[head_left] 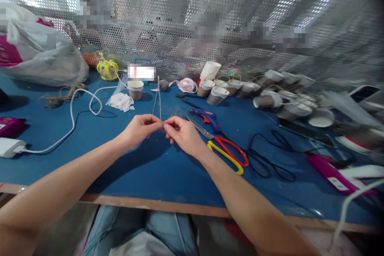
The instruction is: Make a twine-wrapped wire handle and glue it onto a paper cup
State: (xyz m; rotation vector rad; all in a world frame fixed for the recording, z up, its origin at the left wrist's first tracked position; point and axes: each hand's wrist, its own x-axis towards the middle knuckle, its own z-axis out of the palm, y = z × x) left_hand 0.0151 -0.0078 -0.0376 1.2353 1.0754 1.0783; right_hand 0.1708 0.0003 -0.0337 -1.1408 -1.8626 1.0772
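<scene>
My left hand (140,129) and my right hand (183,134) meet above the middle of the table, thumbs and fingertips pinched together. Between them is the end of a thin grey cord (159,102), which stretches away from my fingertips toward the back of the table. The very tip is hidden by my fingers. Close to my right hand lie scissors (226,150) with one red and one yellow handle, and past them a blue glue gun (207,117). A small grey ball (164,85) lies behind the cord's far end.
A paper-rimmed cup (135,90) and white cotton-like pieces (121,102) sit left of centre. Several similar cups (218,95) cluster at back right. A white cable (72,116) crosses the left side; a black cable (264,160) coils at right. Perforated metal mesh (168,20) stands behind.
</scene>
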